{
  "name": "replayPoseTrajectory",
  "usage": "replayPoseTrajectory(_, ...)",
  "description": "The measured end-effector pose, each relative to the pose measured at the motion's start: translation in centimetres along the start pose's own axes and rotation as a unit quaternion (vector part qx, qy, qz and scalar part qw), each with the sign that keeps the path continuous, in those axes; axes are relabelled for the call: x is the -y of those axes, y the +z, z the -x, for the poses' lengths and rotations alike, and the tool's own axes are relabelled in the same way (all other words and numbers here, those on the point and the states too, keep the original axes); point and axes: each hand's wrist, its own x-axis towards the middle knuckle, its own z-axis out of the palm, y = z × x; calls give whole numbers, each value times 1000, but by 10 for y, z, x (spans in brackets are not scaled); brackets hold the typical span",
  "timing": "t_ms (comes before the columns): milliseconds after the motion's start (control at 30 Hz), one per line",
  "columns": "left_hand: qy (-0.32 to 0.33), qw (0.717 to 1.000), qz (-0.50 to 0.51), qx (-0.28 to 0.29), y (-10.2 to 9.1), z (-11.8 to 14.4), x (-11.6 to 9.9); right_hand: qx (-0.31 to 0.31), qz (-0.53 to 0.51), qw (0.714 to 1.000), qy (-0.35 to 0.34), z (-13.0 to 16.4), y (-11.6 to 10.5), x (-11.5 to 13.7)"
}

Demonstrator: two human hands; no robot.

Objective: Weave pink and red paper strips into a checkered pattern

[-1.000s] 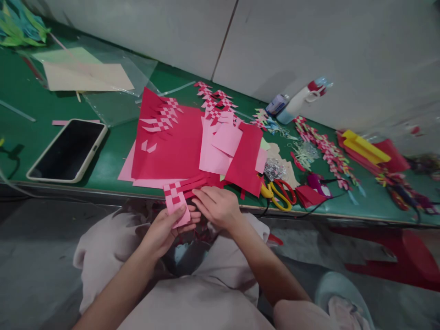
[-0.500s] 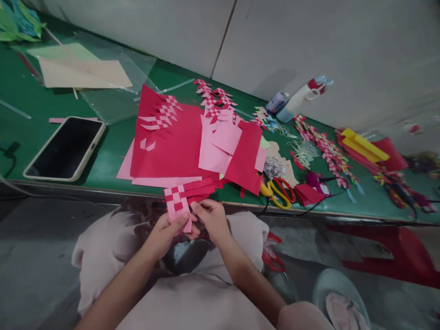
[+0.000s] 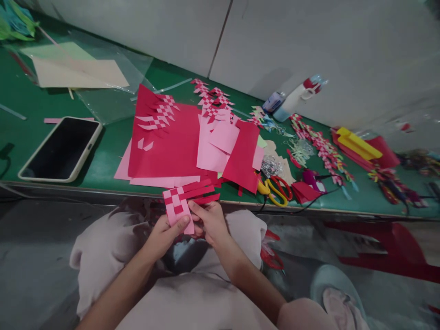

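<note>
Over my lap, just off the table's front edge, I hold a woven paper piece [image 3: 176, 201] of red and pink strips in a checkered pattern. My left hand [image 3: 168, 233] is closed on its lower left part, thumb lying on the pink strips. At its right side, my right hand [image 3: 209, 220] has thumb and fingers pinched on the paper where the red strips [image 3: 204, 198] begin. The free ends of those strips fan out to the upper right. Fingers behind the paper are partly hidden.
Red paper sheets [image 3: 165, 156] and pink paper [image 3: 213, 153] lie ahead on the green table [image 3: 113, 151]. A phone [image 3: 62, 149] rests at left. Yellow-handled scissors [image 3: 277, 195], a white bottle [image 3: 292, 103] and several woven paper fish-like pieces [image 3: 213, 98] are around the right side.
My right thumb and fingers have shifted slightly up against the red strips, which now spread more apart. The left hand keeps its hold. The whole view has shifted a little.
</note>
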Motion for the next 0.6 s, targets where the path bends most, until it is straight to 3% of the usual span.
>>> replayPoseTrajectory(267, 7, 1000, -3, -18, -3, -1, 5, -72, -3, 997, -8, 2, 12, 2)
replayPoseTrajectory(467, 10, 998, -38, -47, -2, -1, 0, -80, 3, 997, -22, -2, 10, 3)
replayPoseTrajectory(600, 13, 998, -8, -53, -5, -2, 0, -106, 40, 991, -69, -4, 6, 4)
